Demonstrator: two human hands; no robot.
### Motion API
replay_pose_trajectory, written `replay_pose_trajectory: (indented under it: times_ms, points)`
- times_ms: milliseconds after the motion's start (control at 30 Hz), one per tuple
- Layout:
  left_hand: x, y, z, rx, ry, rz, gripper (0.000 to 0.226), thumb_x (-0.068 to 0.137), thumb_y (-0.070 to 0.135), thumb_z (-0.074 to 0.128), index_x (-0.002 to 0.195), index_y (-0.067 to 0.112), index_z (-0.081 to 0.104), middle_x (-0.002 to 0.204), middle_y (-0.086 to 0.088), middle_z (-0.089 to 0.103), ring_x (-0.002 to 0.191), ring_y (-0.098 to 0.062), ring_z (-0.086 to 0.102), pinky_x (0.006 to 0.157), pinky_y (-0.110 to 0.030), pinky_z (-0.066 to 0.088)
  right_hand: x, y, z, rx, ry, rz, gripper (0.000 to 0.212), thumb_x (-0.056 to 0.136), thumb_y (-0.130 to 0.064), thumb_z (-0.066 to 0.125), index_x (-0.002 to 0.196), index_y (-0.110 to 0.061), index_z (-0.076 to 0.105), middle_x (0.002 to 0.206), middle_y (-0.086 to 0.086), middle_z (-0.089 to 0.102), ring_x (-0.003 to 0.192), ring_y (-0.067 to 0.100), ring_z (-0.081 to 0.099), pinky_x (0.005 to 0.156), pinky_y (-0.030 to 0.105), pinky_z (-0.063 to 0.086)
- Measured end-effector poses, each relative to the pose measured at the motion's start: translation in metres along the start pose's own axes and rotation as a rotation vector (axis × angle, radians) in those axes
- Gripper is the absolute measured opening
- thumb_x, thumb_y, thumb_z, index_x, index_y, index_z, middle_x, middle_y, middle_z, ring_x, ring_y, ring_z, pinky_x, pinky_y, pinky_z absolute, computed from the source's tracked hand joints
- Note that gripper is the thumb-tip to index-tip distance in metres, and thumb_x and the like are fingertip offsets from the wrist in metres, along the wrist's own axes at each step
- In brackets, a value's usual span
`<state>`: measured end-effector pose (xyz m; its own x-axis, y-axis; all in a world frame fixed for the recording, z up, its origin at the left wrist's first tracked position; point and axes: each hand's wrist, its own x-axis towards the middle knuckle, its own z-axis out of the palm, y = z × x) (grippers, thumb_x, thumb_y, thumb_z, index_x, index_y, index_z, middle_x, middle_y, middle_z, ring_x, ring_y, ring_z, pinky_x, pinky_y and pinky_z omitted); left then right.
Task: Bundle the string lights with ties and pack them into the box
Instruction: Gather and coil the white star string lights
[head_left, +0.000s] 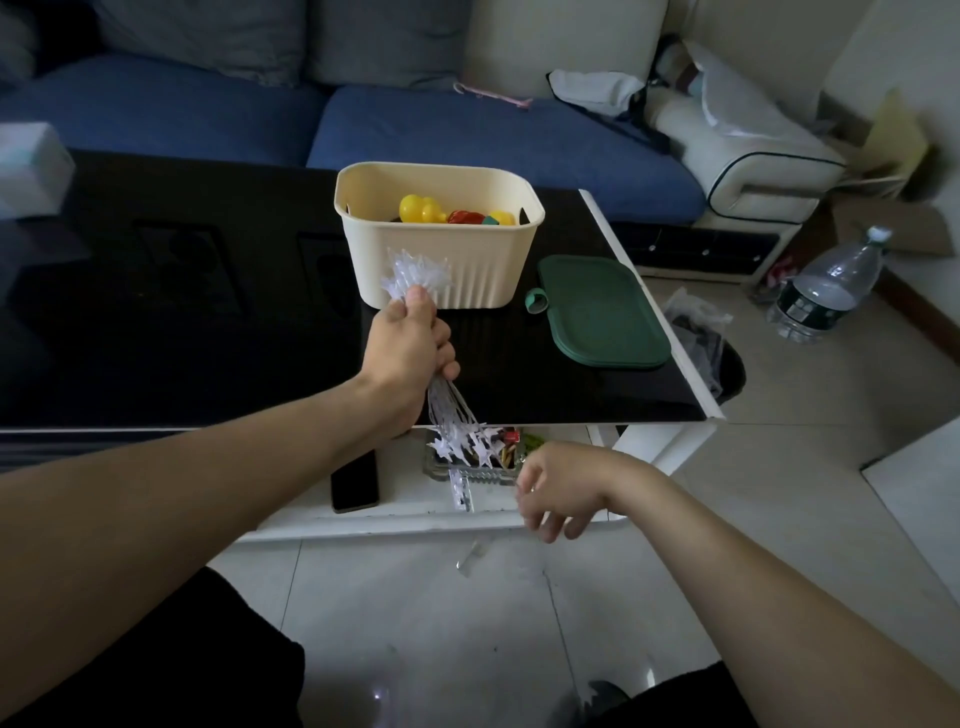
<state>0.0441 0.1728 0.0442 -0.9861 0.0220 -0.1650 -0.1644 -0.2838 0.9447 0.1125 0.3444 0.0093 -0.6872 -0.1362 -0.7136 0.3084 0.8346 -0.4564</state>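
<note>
One hand is doing all the holding here — the left hand (410, 348) is fisted around the middle of the string lights (415, 278), so the bundle's long axis runs from just in front of the cream box (441, 260) down and back toward the person, star ends fanning out at both tips. No tie on it that I can make out. The right hand (558, 488) hangs loose and empty near the lower tip, by a glass dish (467, 470) on the lower shelf. The box sits open on the black table (182, 312), toys inside, green lid (602, 312) beside it, blue sofa (467, 130) behind. I'd guess tying comes next.
</note>
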Motion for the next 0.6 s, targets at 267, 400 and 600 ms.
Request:
replay_pose_trajectory:
  times_ms: [267, 400, 600]
  points:
    - [0.001, 0.004, -0.004, 0.007, 0.012, 0.034, 0.034, 0.109, 0.032, 0.028, 0.081, 0.016, 0.039, 0.06, 0.001, 0.033, 0.046, -0.01, 0.028, 0.045, -0.027, 0.031, 0.018, -0.002, 0.007, 0.0, 0.118, 0.035, 0.008, 0.098, -0.006, 0.057, 0.093, -0.007, 0.063, 0.093, 0.015, 0.075, 0.073, 0.025, 0.074, 0.068, 0.034, 0.062]
    - [-0.001, -0.001, -0.006, 0.028, 0.003, 0.042, 0.035, 0.108, 0.032, 0.028, 0.079, 0.016, 0.037, 0.06, 0.001, 0.032, 0.047, -0.011, 0.028, 0.047, -0.028, 0.033, 0.033, 0.009, 0.002, 0.109, 0.387, 0.067, 0.02, 0.097, -0.002, 0.05, 0.104, 0.006, 0.067, 0.082, 0.019, 0.072, 0.06, 0.023, 0.069, 0.062, 0.035, 0.062]
    - [-0.001, -0.002, -0.007, 0.014, 0.009, 0.059, 0.036, 0.108, 0.032, 0.03, 0.078, 0.015, 0.039, 0.06, 0.0, 0.032, 0.047, -0.013, 0.03, 0.048, -0.03, 0.04, 0.04, 0.015, 0.006, 0.228, 0.508, 0.042, 0.013, 0.097, -0.003, 0.05, 0.091, -0.002, 0.061, 0.088, 0.02, 0.071, 0.072, 0.028, 0.072, 0.074, 0.044, 0.063]
